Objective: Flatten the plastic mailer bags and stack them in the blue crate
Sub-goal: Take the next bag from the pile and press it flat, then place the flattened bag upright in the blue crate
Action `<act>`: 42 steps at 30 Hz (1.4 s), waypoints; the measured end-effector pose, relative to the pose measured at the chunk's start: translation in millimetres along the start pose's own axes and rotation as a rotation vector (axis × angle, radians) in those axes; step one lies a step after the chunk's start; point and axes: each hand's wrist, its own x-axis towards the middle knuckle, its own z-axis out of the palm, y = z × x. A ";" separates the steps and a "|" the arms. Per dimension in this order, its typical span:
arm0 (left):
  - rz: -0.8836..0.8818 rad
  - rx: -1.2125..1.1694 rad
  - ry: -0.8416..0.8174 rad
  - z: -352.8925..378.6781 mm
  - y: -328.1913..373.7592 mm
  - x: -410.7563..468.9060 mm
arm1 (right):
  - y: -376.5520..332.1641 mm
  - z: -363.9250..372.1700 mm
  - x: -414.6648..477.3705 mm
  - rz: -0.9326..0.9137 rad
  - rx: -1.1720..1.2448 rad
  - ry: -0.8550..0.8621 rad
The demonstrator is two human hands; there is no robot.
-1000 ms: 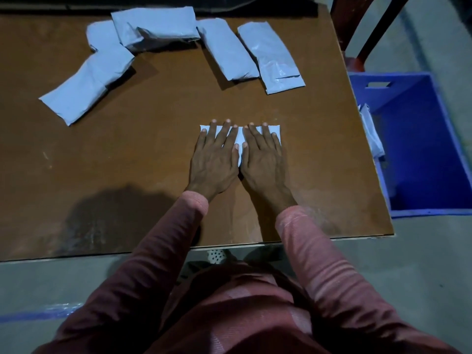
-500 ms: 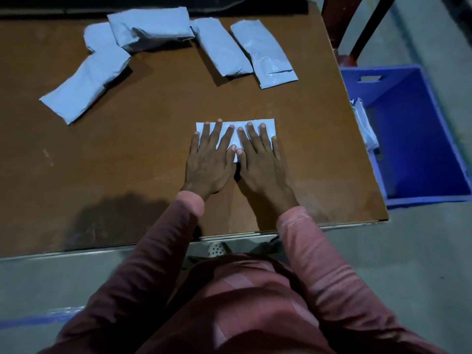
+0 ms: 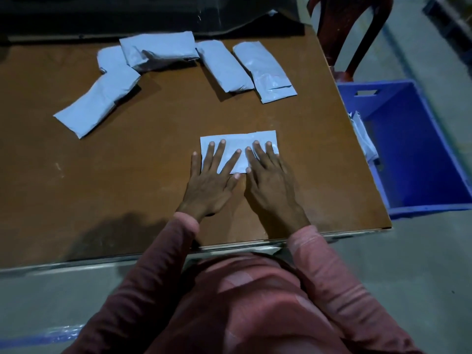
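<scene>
Both hands lay flat on a pale mailer bag (image 3: 238,144) on the brown table (image 3: 153,154) — the left hand (image 3: 212,185) and right hand (image 3: 270,185) side by side, fingers straight. Five more mailer bags (image 3: 224,65) lay along the far edge. A blue crate (image 3: 413,139) stood on the floor just right of the table — white bags (image 3: 364,134) leaned at its near wall.
</scene>
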 end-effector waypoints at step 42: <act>0.692 0.221 -0.048 53.9 415.4 530.9 | 500.6 -103.7 37.2 0.789 0.049 0.332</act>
